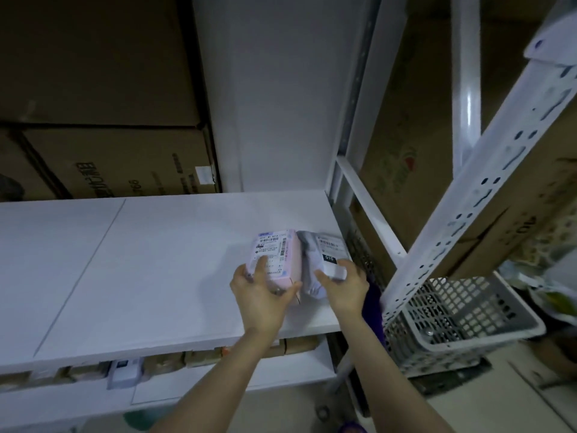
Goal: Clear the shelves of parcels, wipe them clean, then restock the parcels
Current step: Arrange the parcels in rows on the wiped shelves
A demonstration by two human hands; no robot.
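Observation:
Two parcels lie side by side near the right end of the white shelf [140,260]. The pink parcel [276,250] carries a printed label, and my left hand [262,295] grips its near end, thumb along its right edge. The grey parcel [324,248] has a white label with a black "010" tag. My right hand [343,285] holds its near end, thumb on top. The two parcels touch each other.
The white upright post [487,189] with punched holes slants across the right. A grey plastic mesh crate [452,317] sits behind it, low right. Brown cartons [103,160] stand behind the shelf. The lower shelf holds several small brown parcels [193,357]. A purple cloth [373,307] hangs by my right wrist.

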